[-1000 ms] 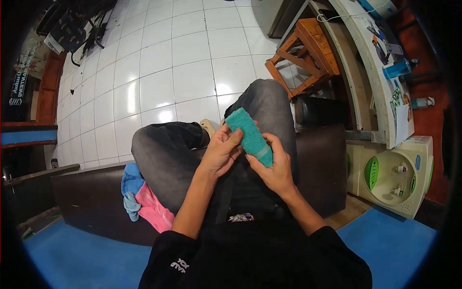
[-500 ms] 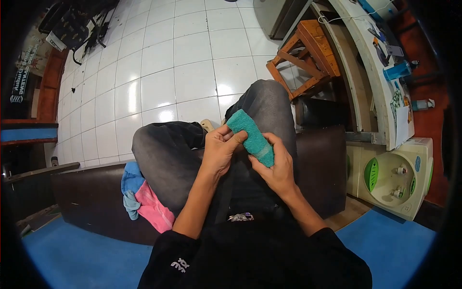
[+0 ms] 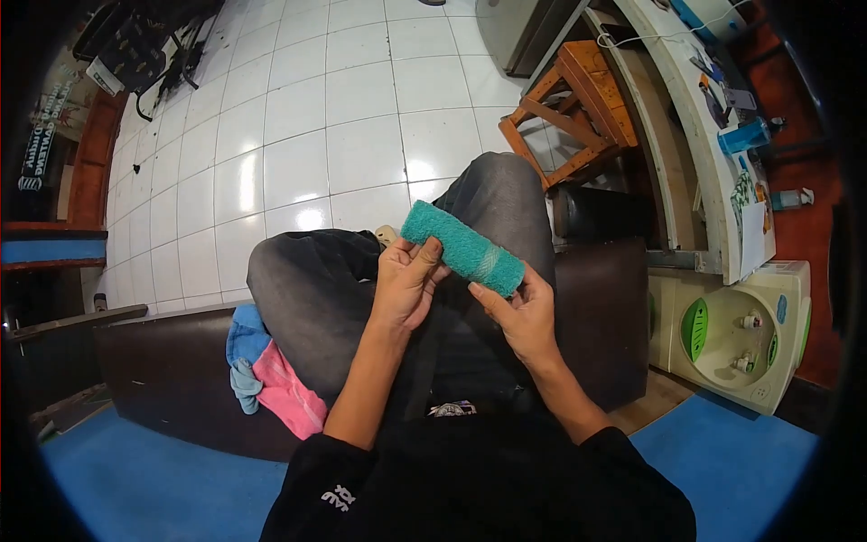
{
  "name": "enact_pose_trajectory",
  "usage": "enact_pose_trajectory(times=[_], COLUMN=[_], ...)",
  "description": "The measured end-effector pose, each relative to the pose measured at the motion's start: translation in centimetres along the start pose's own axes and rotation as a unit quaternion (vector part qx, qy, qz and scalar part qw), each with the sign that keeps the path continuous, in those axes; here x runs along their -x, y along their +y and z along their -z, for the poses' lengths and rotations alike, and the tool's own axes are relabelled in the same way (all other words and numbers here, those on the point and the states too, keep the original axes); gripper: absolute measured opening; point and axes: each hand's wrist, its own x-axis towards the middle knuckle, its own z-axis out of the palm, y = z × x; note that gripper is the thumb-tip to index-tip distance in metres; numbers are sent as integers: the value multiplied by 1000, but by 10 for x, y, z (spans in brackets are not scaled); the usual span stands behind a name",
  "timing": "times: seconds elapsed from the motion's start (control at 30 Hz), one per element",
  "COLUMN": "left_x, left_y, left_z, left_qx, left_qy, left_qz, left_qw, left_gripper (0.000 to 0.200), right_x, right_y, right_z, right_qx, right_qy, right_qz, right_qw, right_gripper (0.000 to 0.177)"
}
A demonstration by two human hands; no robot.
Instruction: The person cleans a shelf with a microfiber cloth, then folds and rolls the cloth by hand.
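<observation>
A small green terry towel (image 3: 459,246), rolled into a tight cylinder with a paler woven band near its right end, is held above my lap. My left hand (image 3: 408,280) grips its left end, the thumb pressed on top. At the lower right end, my right hand (image 3: 522,318) pinches it between thumb and fingers. The roll slants down from upper left to lower right. Beside my left thigh, a blue cloth (image 3: 246,334) and a pink cloth (image 3: 291,388) lie crumpled on the dark brown bench (image 3: 172,379).
A wooden stool (image 3: 578,108) stands ahead to the right, near a cluttered white counter (image 3: 736,208). A water dispenser (image 3: 741,334) is at the far right. White floor tiles (image 3: 298,117) spread in front, with a black chair (image 3: 144,54) at upper left.
The rolled towel has turned to a flatter slant, its left end shifting left. My right hand has moved slightly down and right along with its end, showing more of the woven band.
</observation>
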Motion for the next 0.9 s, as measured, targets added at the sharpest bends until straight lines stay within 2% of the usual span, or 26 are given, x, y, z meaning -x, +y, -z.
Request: enact_pose_trajectory(times=[0.03, 0.17, 0.23, 0.27, 0.33, 0.37, 0.43, 0.53, 0.57, 0.67, 0.77, 0.9], left_x=[0, 2, 1, 1, -1, 0, 3, 3, 3, 2, 2, 3], left_y=[0, 1, -1, 0, 1, 0, -1, 0, 0, -1, 0, 2], left_z=[-1, -1, -1, -1, -1, 0, 2, 2, 2, 3, -1, -7], left_qx=[6, -1, 5, 6, -2, -2, -14, 10, 10, 40, 27, 17], left_qy=[3, -6, -4, -3, 9, 9, 6, -10, -11, -22, -30, -26], left_qz=[-2, 19, 33, 33, 16, 16, 19, 7, 8, 2, 11, 24], left_qw=[1000, 1000, 999, 999, 1000, 1000, 1000, 1000, 1000, 999, 999, 999], left_gripper=[31, 30, 30, 30, 29, 29, 30, 32, 32, 34, 43, 47], right_x=[1, 2, 1, 2, 3, 2, 1, 2, 2, 0, 2, 8], right_y=[-1, -3, 2, 4, -3, -3, 1, 8, 7, -4, -7, 0], right_z=[2, 6, 8, 4, -19, -15, -2, 2, 4, 2, 3, 8], right_qx=[0, 20, 121, 121, 15, 16, 218, 210, 241, 297, 304, 309], right_qy=[-7, -15, -28, -29, 120, 119, 61, 30, 32, 17, 13, 3], right_qz=[-45, -51, 38, 37, 142, 142, 211, 168, 180, 215, 203, 153], right_qw=[999, 998, 992, 992, 982, 982, 951, 963, 953, 930, 931, 939], right_gripper=[32, 30, 36, 36, 44, 44, 48, 48, 40, 34, 28, 30])
